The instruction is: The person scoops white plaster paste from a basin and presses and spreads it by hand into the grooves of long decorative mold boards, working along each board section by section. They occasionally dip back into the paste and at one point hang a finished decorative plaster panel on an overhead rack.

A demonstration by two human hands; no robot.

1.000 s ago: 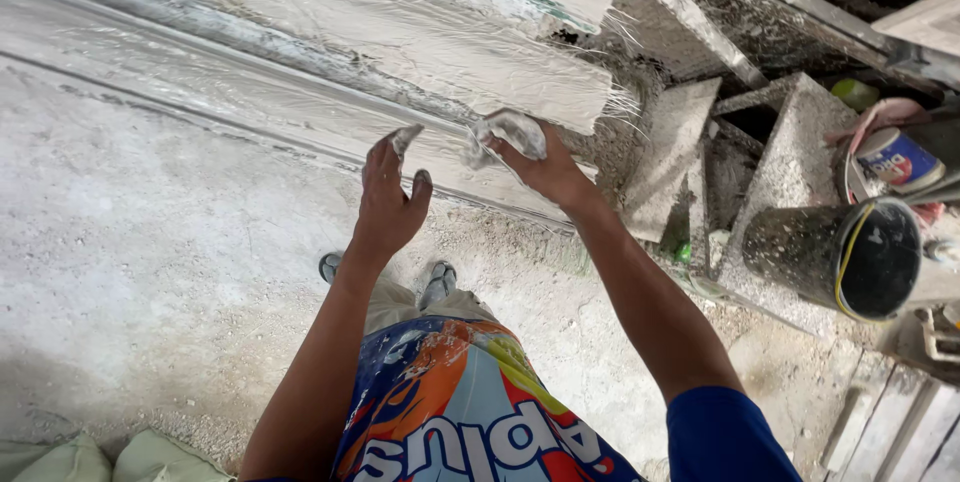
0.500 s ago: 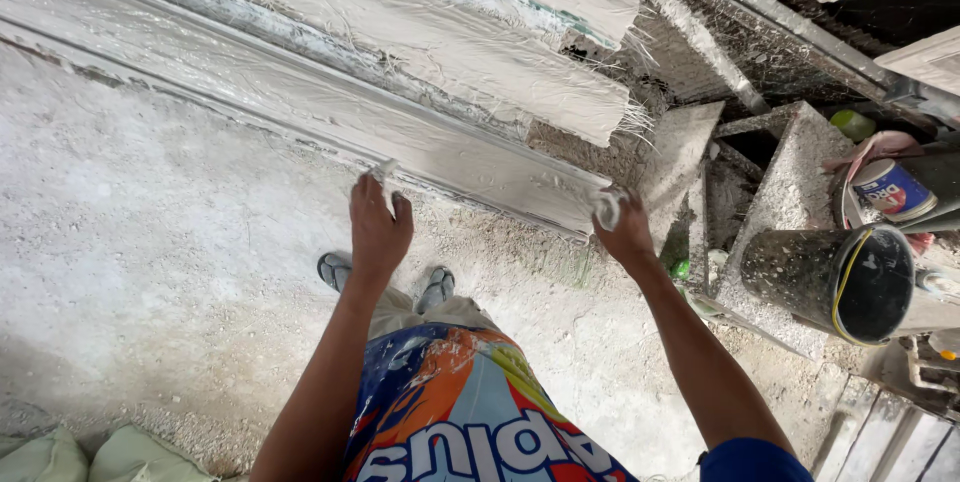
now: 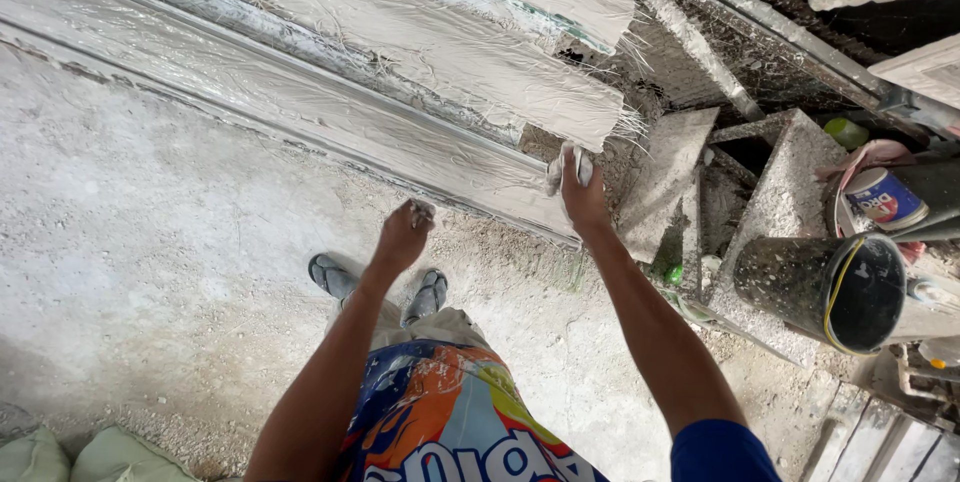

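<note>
while the right hand (image 3: 582, 197) presses flat, fingers together, on a whitish rag (image 3: 562, 164) at the near end of the long white plaster moulding (image 3: 300, 107), the left hand (image 3: 403, 235) hangs loosely curled just off the moulding's lower edge, plaster on its fingertips, holding nothing. black bucket (image 3: 825, 287) lies tipped to the right.
</note>
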